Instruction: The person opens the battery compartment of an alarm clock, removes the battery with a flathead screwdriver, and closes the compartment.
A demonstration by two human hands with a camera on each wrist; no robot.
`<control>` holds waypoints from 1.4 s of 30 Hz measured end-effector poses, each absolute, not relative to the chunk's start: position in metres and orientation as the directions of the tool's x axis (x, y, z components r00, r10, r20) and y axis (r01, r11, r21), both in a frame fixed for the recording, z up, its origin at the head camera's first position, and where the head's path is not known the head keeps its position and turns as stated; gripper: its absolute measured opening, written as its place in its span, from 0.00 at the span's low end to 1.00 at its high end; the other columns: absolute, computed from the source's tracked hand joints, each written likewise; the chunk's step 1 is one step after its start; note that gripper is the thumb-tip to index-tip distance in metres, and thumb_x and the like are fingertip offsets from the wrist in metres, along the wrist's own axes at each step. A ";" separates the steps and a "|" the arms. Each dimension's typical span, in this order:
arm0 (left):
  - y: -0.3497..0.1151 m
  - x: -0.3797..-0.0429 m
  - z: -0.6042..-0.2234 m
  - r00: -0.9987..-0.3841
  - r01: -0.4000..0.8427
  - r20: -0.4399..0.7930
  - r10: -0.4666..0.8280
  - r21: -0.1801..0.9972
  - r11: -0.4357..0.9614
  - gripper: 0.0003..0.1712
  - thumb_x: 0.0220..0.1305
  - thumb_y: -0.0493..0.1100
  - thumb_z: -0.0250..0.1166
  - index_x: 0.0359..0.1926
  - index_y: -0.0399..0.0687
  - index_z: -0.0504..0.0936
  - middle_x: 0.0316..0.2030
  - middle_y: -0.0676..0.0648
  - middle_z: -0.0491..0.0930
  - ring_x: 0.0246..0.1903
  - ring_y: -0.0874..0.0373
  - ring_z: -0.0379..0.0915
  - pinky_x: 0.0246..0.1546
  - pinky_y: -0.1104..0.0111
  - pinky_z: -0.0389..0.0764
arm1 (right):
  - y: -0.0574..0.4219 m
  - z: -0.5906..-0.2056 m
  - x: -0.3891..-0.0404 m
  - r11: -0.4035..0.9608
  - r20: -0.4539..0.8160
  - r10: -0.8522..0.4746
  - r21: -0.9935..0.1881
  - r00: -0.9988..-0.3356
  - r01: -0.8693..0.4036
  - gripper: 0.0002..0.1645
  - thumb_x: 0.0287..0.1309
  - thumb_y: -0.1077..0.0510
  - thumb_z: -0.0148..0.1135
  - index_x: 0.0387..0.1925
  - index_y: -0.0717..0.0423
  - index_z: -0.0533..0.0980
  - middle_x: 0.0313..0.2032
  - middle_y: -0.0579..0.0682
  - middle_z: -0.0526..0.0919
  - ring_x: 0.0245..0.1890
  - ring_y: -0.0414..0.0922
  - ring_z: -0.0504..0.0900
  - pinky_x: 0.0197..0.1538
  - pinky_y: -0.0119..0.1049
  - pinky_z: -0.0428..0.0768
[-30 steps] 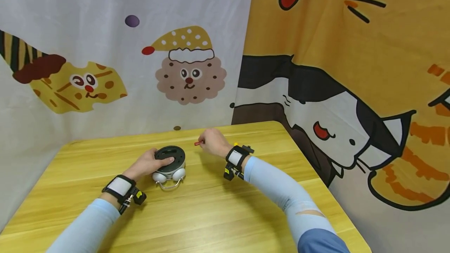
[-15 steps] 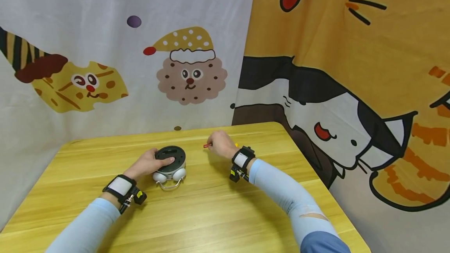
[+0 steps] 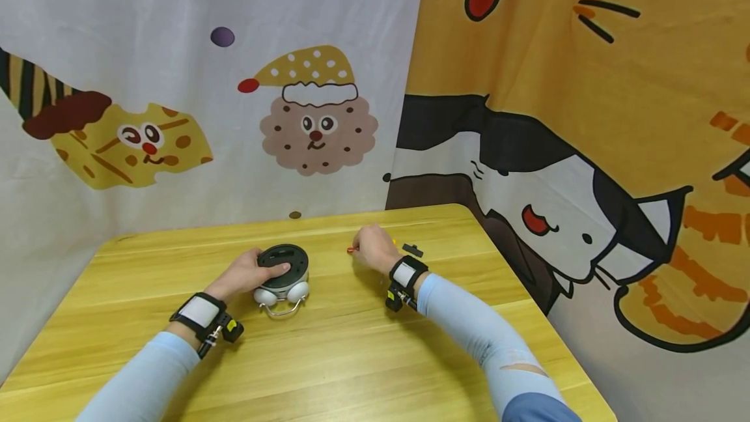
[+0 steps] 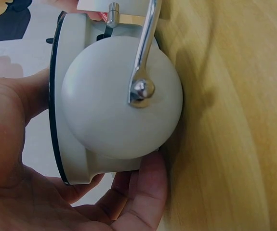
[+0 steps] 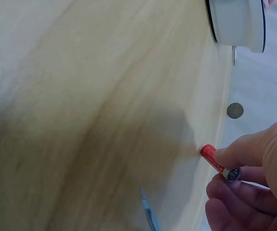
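Note:
A white twin-bell alarm clock (image 3: 297,266) lies face down on the table, its black back up and its bells toward me. My left hand (image 3: 252,272) grips its side, thumb across the back and fingers below the rim. In the left wrist view a round white bell (image 4: 109,106) and a metal handle (image 4: 145,48) fill the middle. To the right of the clock, my right hand (image 3: 373,249) pinches a small red battery (image 5: 211,156) between thumb and fingers, close over the table. Its silver end shows in the right wrist view.
A small dark cover-like piece (image 3: 413,250) lies on the wooden table (image 3: 328,357) beyond my right wrist. Next to it a yellow bit (image 3: 394,241) is mostly hidden. A thin metal rod (image 5: 148,209) shows at the bottom of the right wrist view. Printed curtains (image 3: 193,200) hang behind the table.
My right hand has moved right and lower, away from the clock, with the red battery in it. The dark piece now shows clear of the wrist. My left hand and the clock stay put.

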State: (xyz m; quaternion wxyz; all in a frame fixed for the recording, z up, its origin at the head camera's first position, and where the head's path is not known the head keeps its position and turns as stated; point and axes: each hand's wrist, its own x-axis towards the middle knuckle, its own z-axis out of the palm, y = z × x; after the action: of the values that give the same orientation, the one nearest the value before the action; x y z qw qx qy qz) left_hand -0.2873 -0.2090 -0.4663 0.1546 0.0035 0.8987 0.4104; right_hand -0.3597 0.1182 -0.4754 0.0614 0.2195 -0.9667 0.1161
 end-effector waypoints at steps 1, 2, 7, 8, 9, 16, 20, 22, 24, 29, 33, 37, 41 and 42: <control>-0.209 -0.287 -0.466 -0.952 -0.121 -0.275 0.134 0.739 0.663 0.58 0.77 0.70 0.69 0.78 0.23 0.62 0.75 0.19 0.70 0.73 0.28 0.72 0.73 0.36 0.75 | 0.118 -0.476 -0.359 0.882 0.163 -0.396 -0.204 -0.903 -0.424 0.04 0.68 0.57 0.78 0.36 0.48 0.96 0.32 0.44 0.96 0.26 0.37 0.80 0.30 0.29 0.74; -0.209 -0.287 -0.466 -0.952 -0.121 -0.276 0.134 0.739 0.662 0.58 0.76 0.70 0.69 0.79 0.23 0.62 0.75 0.19 0.70 0.73 0.27 0.72 0.74 0.35 0.75 | 0.118 -0.477 -0.358 0.888 0.158 -0.385 -0.207 -0.909 -0.411 0.04 0.67 0.56 0.78 0.37 0.48 0.96 0.32 0.44 0.96 0.25 0.37 0.80 0.29 0.29 0.74; -0.209 -0.287 -0.464 -0.950 -0.127 -0.282 0.134 0.741 0.659 0.59 0.76 0.70 0.69 0.79 0.23 0.61 0.76 0.18 0.69 0.74 0.26 0.70 0.75 0.34 0.73 | 0.120 -0.480 -0.356 0.911 0.135 -0.348 -0.186 -0.928 -0.369 0.08 0.65 0.54 0.80 0.29 0.47 0.94 0.24 0.42 0.92 0.20 0.37 0.77 0.25 0.31 0.71; -0.209 -0.286 -0.464 -0.950 -0.128 -0.283 0.134 0.742 0.658 0.59 0.76 0.70 0.69 0.79 0.23 0.61 0.76 0.18 0.68 0.75 0.26 0.70 0.75 0.34 0.73 | 0.120 -0.481 -0.356 0.915 0.132 -0.342 -0.180 -0.930 -0.362 0.09 0.64 0.53 0.80 0.27 0.47 0.93 0.22 0.41 0.91 0.20 0.37 0.76 0.24 0.31 0.71; -0.209 -0.286 -0.464 -0.949 -0.129 -0.284 0.134 0.742 0.658 0.59 0.76 0.70 0.69 0.79 0.23 0.61 0.76 0.18 0.68 0.75 0.26 0.70 0.75 0.34 0.73 | 0.120 -0.481 -0.355 0.919 0.128 -0.336 -0.175 -0.933 -0.354 0.10 0.63 0.52 0.81 0.25 0.46 0.93 0.22 0.41 0.90 0.20 0.37 0.76 0.24 0.31 0.70; -0.209 -0.288 -0.466 -0.948 -0.138 -0.290 0.128 0.742 0.656 0.59 0.76 0.70 0.69 0.79 0.23 0.62 0.76 0.19 0.69 0.75 0.26 0.70 0.75 0.34 0.73 | 0.122 -0.484 -0.356 0.922 0.110 -0.310 -0.205 -0.944 -0.327 0.16 0.62 0.51 0.83 0.20 0.46 0.89 0.19 0.39 0.86 0.19 0.36 0.73 0.22 0.30 0.68; -0.209 -0.289 -0.466 -0.948 -0.139 -0.292 0.128 0.741 0.657 0.59 0.76 0.71 0.69 0.79 0.23 0.62 0.76 0.19 0.69 0.75 0.26 0.70 0.75 0.34 0.73 | 0.121 -0.483 -0.356 0.925 0.077 -0.296 -0.224 -0.952 -0.306 0.24 0.62 0.51 0.83 0.13 0.45 0.82 0.12 0.38 0.76 0.16 0.36 0.67 0.20 0.31 0.62; -0.209 -0.289 -0.465 -0.948 -0.137 -0.291 0.129 0.738 0.661 0.59 0.76 0.71 0.69 0.80 0.23 0.61 0.76 0.19 0.69 0.75 0.25 0.69 0.75 0.34 0.73 | 0.121 -0.483 -0.356 0.928 0.073 -0.291 -0.223 -0.954 -0.300 0.27 0.62 0.50 0.83 0.11 0.44 0.79 0.11 0.37 0.72 0.16 0.36 0.65 0.20 0.31 0.62; -0.209 -0.289 -0.466 -0.948 -0.135 -0.290 0.129 0.735 0.664 0.60 0.76 0.71 0.69 0.80 0.23 0.61 0.77 0.19 0.69 0.76 0.25 0.69 0.75 0.34 0.73 | 0.121 -0.483 -0.355 0.929 0.076 -0.285 -0.224 -0.956 -0.295 0.28 0.61 0.49 0.83 0.11 0.44 0.78 0.11 0.37 0.71 0.16 0.36 0.66 0.20 0.31 0.63; -0.209 -0.290 -0.467 -0.949 -0.132 -0.289 0.128 0.731 0.669 0.60 0.76 0.71 0.69 0.80 0.23 0.61 0.76 0.19 0.69 0.75 0.26 0.70 0.75 0.34 0.73 | 0.122 -0.483 -0.355 0.931 0.083 -0.277 -0.225 -0.957 -0.289 0.28 0.61 0.49 0.83 0.11 0.45 0.78 0.12 0.37 0.72 0.17 0.37 0.67 0.20 0.31 0.65; -0.209 -0.290 -0.468 -0.949 -0.137 -0.290 0.124 0.733 0.666 0.59 0.75 0.71 0.69 0.79 0.24 0.62 0.76 0.19 0.69 0.74 0.27 0.71 0.74 0.35 0.74 | 0.122 -0.484 -0.356 0.932 0.072 -0.273 -0.225 -0.959 -0.283 0.29 0.61 0.48 0.83 0.10 0.45 0.77 0.12 0.37 0.72 0.17 0.37 0.67 0.20 0.31 0.65; -0.208 -0.289 -0.469 -0.947 -0.148 -0.298 0.118 0.734 0.663 0.60 0.76 0.71 0.69 0.80 0.23 0.61 0.77 0.19 0.68 0.75 0.26 0.69 0.76 0.34 0.73 | 0.123 -0.485 -0.357 0.935 0.062 -0.270 -0.220 -0.961 -0.277 0.28 0.62 0.47 0.83 0.11 0.44 0.78 0.12 0.37 0.73 0.17 0.36 0.68 0.20 0.31 0.66; -0.208 -0.289 -0.469 -0.945 -0.155 -0.305 0.117 0.734 0.661 0.62 0.76 0.71 0.69 0.81 0.23 0.58 0.78 0.19 0.66 0.77 0.25 0.67 0.78 0.33 0.70 | 0.123 -0.487 -0.358 0.936 0.067 -0.266 -0.221 -0.962 -0.274 0.28 0.62 0.46 0.83 0.12 0.44 0.78 0.13 0.37 0.74 0.16 0.36 0.69 0.19 0.31 0.66; -0.208 -0.289 -0.468 -0.945 -0.156 -0.307 0.117 0.734 0.661 0.62 0.76 0.71 0.69 0.82 0.23 0.58 0.79 0.19 0.65 0.77 0.25 0.67 0.78 0.33 0.70 | 0.123 -0.487 -0.358 0.935 0.068 -0.265 -0.224 -0.962 -0.273 0.28 0.62 0.46 0.83 0.12 0.45 0.78 0.13 0.37 0.74 0.16 0.36 0.69 0.19 0.30 0.66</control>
State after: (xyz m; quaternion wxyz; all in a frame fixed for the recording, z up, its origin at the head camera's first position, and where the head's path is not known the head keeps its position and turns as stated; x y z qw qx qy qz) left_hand -0.2891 -0.2078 -0.4685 0.1661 -0.0108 0.8960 0.4117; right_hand -0.3581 0.1228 -0.4871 0.0183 0.1367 -0.9836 0.1165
